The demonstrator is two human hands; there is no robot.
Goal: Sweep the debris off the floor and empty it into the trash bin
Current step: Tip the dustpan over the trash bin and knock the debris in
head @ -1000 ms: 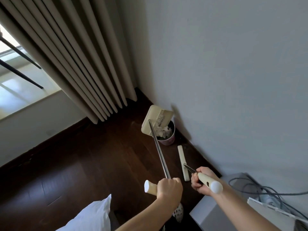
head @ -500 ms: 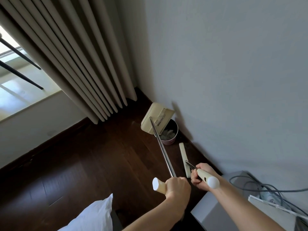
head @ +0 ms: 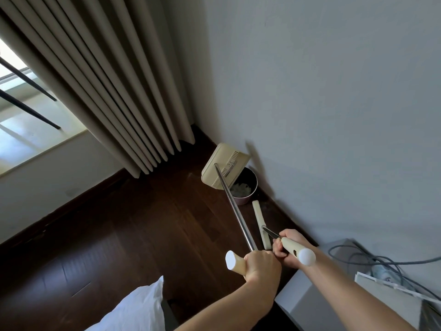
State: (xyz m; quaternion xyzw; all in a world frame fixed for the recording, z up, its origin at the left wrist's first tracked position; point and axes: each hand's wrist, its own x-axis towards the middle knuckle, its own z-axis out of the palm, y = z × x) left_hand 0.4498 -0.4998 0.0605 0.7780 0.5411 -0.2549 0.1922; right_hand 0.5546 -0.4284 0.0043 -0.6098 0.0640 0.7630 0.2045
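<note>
Head view: I have my left hand [head: 261,266] clamped on the dustpan [head: 224,166] handle, the pan tipped over the trash bin [head: 245,187] at one o'clock. My right hand [head: 286,247] grips the broom [head: 261,223], which rests on the floor [head: 143,235]. I judge the emptying nearly done; next, lift the pan clear.

A cream dustpan [head: 222,167] is showing above a pink bin [head: 245,198]; dark brown floorboards [head: 143,235] are gleaming; beige curtains [head: 107,80] are hanging.

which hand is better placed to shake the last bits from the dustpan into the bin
Left. The left hand grips the dustpan pole, tipped over the bin. The right hand holds the broom, whose head is beside the bin.
</note>
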